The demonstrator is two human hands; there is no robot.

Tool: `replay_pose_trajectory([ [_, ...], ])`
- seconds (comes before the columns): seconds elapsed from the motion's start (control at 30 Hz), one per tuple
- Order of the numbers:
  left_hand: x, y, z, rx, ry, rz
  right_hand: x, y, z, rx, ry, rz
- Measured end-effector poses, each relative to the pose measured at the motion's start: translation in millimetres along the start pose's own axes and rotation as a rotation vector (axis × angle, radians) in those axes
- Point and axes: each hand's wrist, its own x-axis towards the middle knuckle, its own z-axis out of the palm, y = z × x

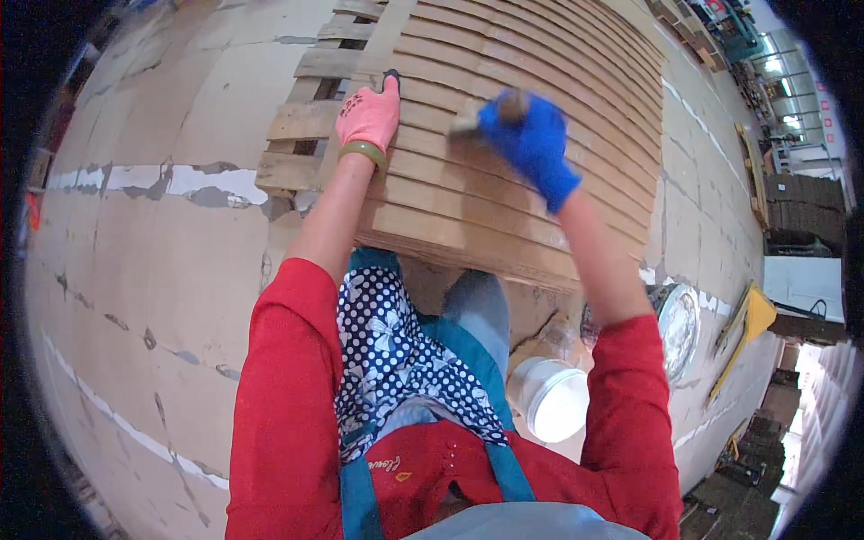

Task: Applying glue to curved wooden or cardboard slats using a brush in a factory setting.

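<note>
Head view: stack of cardboard sheets point(540, 76) fills upper center to upper right of frame. Sheets overlap in stepped rows, long edges running slightly down to the right. Stack sits on a wooden pallet point(310, 120); slats stick out past its left side, upper left of center.

Left hand point(367, 117), pink glove with a dark-tipped digit pointing up-frame, rests at the left margin of the stepped rows. Other fingers hard to make out; can't tell if it's pinching an edge or just resting. Greenish bangle point(364, 151) on that wrist.

Right hand point(533, 139), blue glove, upper center, closed around a brush-like tool point(511, 106). Wooden handle end shows above the fist, head sticks out to its left over the sheets. Motion blur here, can't tell if the head touches cardboard.

Below the stack, right of center: white bucket point(529, 382), open top, contents washed out. Just up-right of it, partly behind the right forearm, a round silvery container point(681, 328). Yellow piece point(759, 312) on the floor farther right. Polka-dot apron point(382, 328) and red sleeves point(286, 360) in lower center. More brown cardboard point(804, 209) stacked at right edge.
</note>
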Motion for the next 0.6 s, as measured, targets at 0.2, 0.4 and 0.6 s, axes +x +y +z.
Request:
replay_pose_trajectory([
  [0.2,10.3,-8.8,11.2,0.008,0.047,0.067,-108.1,-48.9,-19.5,0.245,-0.133,0.016],
  [0.4,3.7,-1.5,5.0,0.049,0.048,0.053,-10.9,50.8,-58.3,0.687,0.134,0.041],
  [0.6,5.1,7.8,14.1,0.036,0.013,0.082,38.4,132.0,-57.3,0.514,0.095,0.253],
])
